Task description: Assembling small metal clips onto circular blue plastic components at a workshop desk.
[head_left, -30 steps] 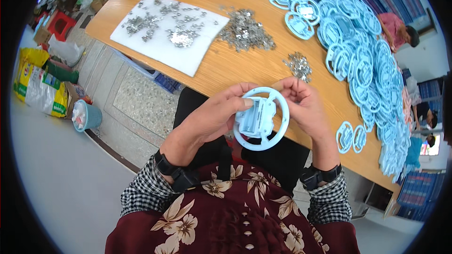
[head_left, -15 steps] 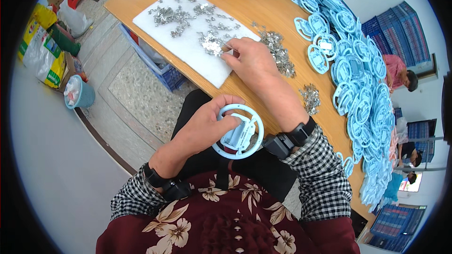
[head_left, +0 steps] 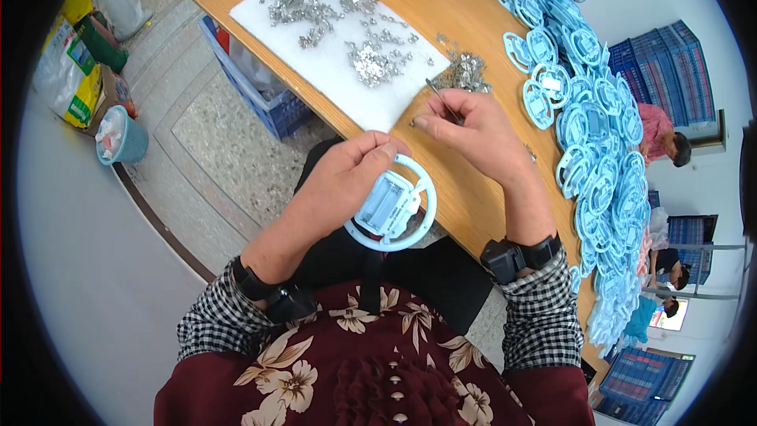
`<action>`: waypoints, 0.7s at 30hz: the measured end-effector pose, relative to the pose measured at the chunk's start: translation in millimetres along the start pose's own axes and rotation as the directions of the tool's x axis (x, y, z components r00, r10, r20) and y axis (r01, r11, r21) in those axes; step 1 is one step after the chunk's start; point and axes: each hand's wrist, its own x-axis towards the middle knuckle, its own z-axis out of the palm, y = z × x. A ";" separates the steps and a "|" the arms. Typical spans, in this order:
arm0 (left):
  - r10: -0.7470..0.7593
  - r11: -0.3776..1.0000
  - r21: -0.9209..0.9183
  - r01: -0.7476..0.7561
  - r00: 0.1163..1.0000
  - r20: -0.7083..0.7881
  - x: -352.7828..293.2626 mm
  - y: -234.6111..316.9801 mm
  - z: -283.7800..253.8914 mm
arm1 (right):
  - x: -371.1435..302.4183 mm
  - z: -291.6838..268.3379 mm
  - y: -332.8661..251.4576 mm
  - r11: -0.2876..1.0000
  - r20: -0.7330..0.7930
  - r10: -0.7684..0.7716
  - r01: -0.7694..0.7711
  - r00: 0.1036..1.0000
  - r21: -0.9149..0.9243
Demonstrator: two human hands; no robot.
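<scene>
My left hand [head_left: 347, 177] pinches the upper rim of a light blue plastic toy steering wheel [head_left: 423, 213], with the wheel's rectangular recess facing up. Just to the right, above the table edge, my right hand [head_left: 481, 130] grips a thin dark tool that looks like tweezers [head_left: 446, 102]. A tiny piece shows by my right fingertips, too small to make out. Beyond both hands lies a white foam pad [head_left: 276, 39] with many small silvery metal pieces [head_left: 374, 65] scattered over it. Another heap of metal pieces [head_left: 465, 71] rests on the wood beside the pad.
Many light blue wheels [head_left: 595, 122] are piled along the right side of the wooden table [head_left: 489, 24]. A blue crate [head_left: 276, 114] stands below the table's left edge. On the floor at left are a waste bin [head_left: 130, 142] and bags. Other people [head_left: 658, 134] sit farther right.
My right hand has drawn back from the metal pieces on the pad toward the wheel. My left thumb has shifted from the wheel's middle to its upper rim.
</scene>
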 end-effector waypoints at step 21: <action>-0.072 0.971 0.237 0.025 0.979 0.190 0.4 -19.9 82.6 | -139.2 12.5 34.6 0.860 -0.265 0.221 -0.060 0.939 0.507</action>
